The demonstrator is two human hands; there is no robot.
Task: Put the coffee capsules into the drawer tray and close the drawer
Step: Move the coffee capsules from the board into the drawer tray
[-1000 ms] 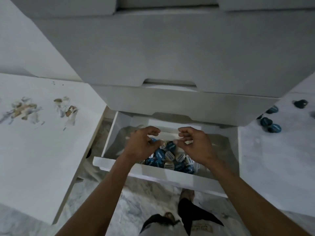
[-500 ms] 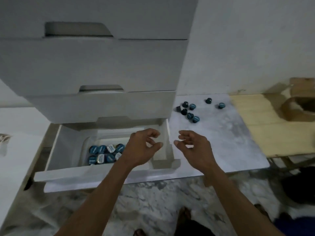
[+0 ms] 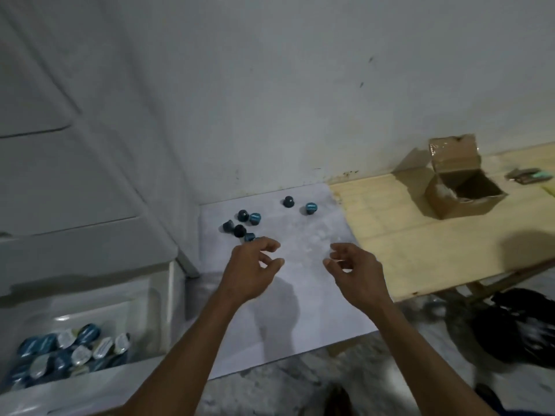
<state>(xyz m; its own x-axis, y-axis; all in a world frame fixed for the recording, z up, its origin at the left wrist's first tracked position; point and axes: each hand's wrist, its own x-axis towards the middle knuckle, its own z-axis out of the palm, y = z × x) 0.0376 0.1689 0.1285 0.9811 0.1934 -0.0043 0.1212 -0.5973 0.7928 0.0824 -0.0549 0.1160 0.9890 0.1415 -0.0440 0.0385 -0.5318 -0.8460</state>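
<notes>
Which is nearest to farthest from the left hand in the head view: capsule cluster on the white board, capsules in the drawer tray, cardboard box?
From the left hand:
1. Capsule cluster, just beyond its fingertips on the white board.
2. Capsules in the drawer tray, lower left.
3. Cardboard box, far right on the wooden surface.

loose capsules (image 3: 254, 218): dark blue and teal, a couple nearly black, being shown on a pale grey-white slab (image 3: 300, 295)
capsules in tray (image 3: 72, 352): teal-blue sides with silvery-white foil tops, being shown kinda blurred
drawer unit (image 3: 75, 181): plain white all over
wall (image 3: 300, 85): off-white, being speckled by a few dark marks
wooden top (image 3: 420, 241): light yellowish wood
cardboard box (image 3: 462, 187): brown, darker inside
floor (image 3: 300, 382): grey-white marbled veining
</notes>
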